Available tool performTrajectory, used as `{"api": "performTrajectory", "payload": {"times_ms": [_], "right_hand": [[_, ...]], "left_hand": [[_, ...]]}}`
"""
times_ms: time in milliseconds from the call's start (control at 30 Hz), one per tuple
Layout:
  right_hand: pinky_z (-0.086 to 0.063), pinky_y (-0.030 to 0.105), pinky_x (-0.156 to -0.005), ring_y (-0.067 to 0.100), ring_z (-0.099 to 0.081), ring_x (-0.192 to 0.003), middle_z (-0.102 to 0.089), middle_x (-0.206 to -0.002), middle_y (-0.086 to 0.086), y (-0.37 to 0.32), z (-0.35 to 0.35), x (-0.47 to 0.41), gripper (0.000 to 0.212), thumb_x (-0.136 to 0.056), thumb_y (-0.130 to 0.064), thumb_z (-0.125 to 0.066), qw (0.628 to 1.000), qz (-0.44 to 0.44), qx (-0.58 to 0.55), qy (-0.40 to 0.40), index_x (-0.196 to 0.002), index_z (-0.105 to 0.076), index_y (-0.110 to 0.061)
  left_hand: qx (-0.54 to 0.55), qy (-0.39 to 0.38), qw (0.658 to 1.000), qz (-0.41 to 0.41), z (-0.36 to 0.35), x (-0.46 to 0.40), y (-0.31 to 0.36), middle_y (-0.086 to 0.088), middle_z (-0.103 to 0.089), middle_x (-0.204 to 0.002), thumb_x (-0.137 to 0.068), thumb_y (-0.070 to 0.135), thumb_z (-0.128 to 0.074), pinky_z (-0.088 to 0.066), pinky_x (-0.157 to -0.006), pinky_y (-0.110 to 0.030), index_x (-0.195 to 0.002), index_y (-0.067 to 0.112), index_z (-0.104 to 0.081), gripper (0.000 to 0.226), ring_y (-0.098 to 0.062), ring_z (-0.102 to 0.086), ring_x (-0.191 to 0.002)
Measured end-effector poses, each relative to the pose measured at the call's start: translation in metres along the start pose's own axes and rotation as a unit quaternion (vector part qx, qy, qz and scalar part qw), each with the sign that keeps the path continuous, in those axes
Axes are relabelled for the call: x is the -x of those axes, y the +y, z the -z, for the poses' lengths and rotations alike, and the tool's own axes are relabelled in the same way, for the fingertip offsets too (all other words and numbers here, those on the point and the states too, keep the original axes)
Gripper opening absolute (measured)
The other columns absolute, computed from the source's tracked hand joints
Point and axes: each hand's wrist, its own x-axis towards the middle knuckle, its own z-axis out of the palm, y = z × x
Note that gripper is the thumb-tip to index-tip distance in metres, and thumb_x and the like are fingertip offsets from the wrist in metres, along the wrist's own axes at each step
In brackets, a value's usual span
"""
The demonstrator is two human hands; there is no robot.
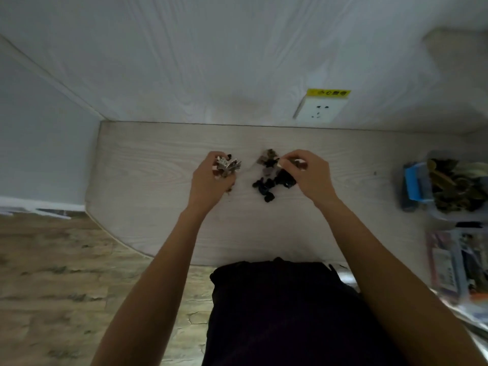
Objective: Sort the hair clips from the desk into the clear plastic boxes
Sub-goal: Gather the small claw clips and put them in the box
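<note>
Clips are held in both hands above the pale worktop (148, 165): the left hand (211, 180) is clenched around a bunch of light, silvery hair clips (227, 165), several of which stick out past the fingers, while the right hand (309, 175) is pinched on a small pale clip (293, 161) at its fingertips. Between the two hands, and partly under the right one, a heap of dark clips (269, 180) is left lying on the worktop, with brownish ones at its far edge. Well off to the right of the right hand, the clear plastic boxes (443, 186) are seen only as a blur, already holding brownish pieces beside a blue object; how many compartments are there cannot be told. The overfilled left fist is judged the main risk: clips poking out loosely could be shed during a long carry across to the boxes, and any dropped near the curved edge close to the body could be lost to the floor. Colours could also be mixed, since light is dim and dark clips are tangled, so one lifted piece may drag neighbours along.
</note>
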Motion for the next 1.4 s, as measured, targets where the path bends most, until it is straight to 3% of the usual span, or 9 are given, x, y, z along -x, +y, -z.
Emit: {"api": "performTrajectory", "payload": {"times_ms": [233, 400, 533, 667, 800, 1067, 1167, 1267, 1400], "right_hand": [[-0.045, 0.005, -0.067, -0.009, -0.058, -0.068, -0.064, -0.081, -0.002, 0.057, 0.126, 0.057, 0.008, -0.086, -0.023, -0.064, 0.971, -0.071, -0.107, 0.204, -0.091, -0.066, -0.017], [-0.043, 0.024, -0.078, 0.027, -0.062, -0.089, -0.068, -0.098, 0.016, 0.113, 0.218, 0.070, 0.025, -0.091, -0.028, -0.055, 0.951, -0.067, 0.104, 0.284, -0.097, -0.066, -0.006], [-0.044, 0.034, -0.080, 0.033, -0.061, -0.091, -0.066, -0.103, 0.020, 0.155, 0.249, 0.061, 0.028, -0.095, -0.028, -0.050, 0.944, -0.069, 0.191, 0.258, -0.107, -0.063, -0.006], [-0.043, 0.032, -0.081, 0.033, -0.062, -0.090, -0.065, -0.107, 0.019, 0.184, 0.273, 0.062, 0.021, -0.093, -0.017, -0.053, 0.950, -0.059, 0.200, 0.233, -0.107, -0.062, -0.004], [-0.036, 0.020, -0.077, 0.031, -0.059, -0.096, -0.060, -0.113, 0.018, 0.203, 0.290, 0.067, 0.020, -0.090, -0.014, -0.056, 0.967, -0.008, 0.184, 0.173, -0.105, -0.061, -0.002], [-0.046, 0.044, -0.095, 0.030, -0.052, -0.114, -0.054, -0.125, 0.014, 0.201, 0.281, 0.077, 0.034, -0.088, -0.016, -0.055, 0.976, 0.081, 0.156, 0.132, -0.122, -0.053, -0.011], [-0.041, 0.038, -0.102, 0.027, -0.049, -0.119, -0.054, -0.128, 0.013, 0.191, 0.269, 0.074, 0.038, -0.088, -0.013, -0.058, 0.977, 0.131, 0.137, 0.094, -0.125, -0.052, -0.010], [-0.045, 0.038, -0.090, 0.027, -0.055, -0.108, -0.062, -0.115, 0.012, 0.187, 0.261, 0.066, 0.029, -0.087, -0.021, -0.060, 0.971, 0.133, 0.167, 0.109, -0.113, -0.057, -0.009], [-0.046, 0.040, -0.078, 0.027, -0.059, -0.089, -0.067, -0.094, 0.010, 0.180, 0.259, 0.052, 0.018, -0.083, -0.023, -0.065, 0.967, 0.092, 0.200, 0.128, -0.093, -0.062, -0.008]], "left_hand": [[0.032, -0.087, 0.992, -0.085, -0.073, 0.036, 0.069, 0.010, -0.063, -0.079, -0.080, 0.009, -0.069, -0.047, -0.057, -0.011, -0.098, 0.020, -0.050, 0.029, 0.006, -0.061, -0.063], [0.021, -0.166, 0.972, -0.163, -0.152, 0.063, 0.129, 0.006, -0.064, -0.085, -0.077, 0.008, -0.072, -0.048, -0.057, -0.009, -0.098, 0.018, -0.052, 0.031, 0.002, -0.064, -0.067], [0.008, -0.206, 0.957, -0.204, -0.215, 0.075, 0.172, 0.003, -0.065, -0.087, -0.077, 0.011, -0.073, -0.048, -0.059, -0.009, -0.101, 0.015, -0.054, 0.031, 0.000, -0.064, -0.070], [-0.095, -0.210, 0.932, -0.279, -0.283, 0.064, 0.201, -0.005, -0.062, -0.103, -0.076, 0.027, -0.071, -0.052, -0.081, -0.034, -0.110, 0.017, -0.054, 0.040, -0.019, -0.062, -0.091], [-0.196, -0.182, 0.905, -0.331, -0.328, 0.056, 0.214, -0.008, -0.056, -0.116, -0.080, 0.027, -0.069, -0.040, -0.079, -0.026, -0.119, 0.016, -0.053, 0.043, -0.023, -0.056, -0.103], [-0.235, -0.190, 0.885, -0.354, -0.336, 0.062, 0.192, -0.016, -0.043, -0.139, -0.082, 0.021, -0.066, -0.036, -0.104, -0.030, -0.138, 0.006, -0.039, 0.064, -0.028, -0.045, -0.125], [-0.239, -0.128, 0.886, -0.376, -0.329, 0.066, 0.183, -0.019, -0.052, -0.128, -0.081, 0.011, -0.063, -0.043, -0.097, -0.035, -0.128, 0.001, -0.049, 0.050, -0.033, -0.052, -0.116], [-0.299, -0.077, 0.864, -0.398, -0.320, 0.064, 0.172, -0.014, -0.063, -0.113, -0.082, 0.019, -0.060, -0.047, -0.091, -0.039, -0.115, 0.004, -0.059, 0.036, -0.032, -0.057, -0.108], [-0.333, -0.092, 0.860, -0.375, -0.312, 0.057, 0.165, -0.009, -0.061, -0.120, -0.086, 0.038, -0.048, -0.040, -0.098, -0.040, -0.117, 0.010, -0.060, 0.043, -0.029, -0.052, -0.118]]}}
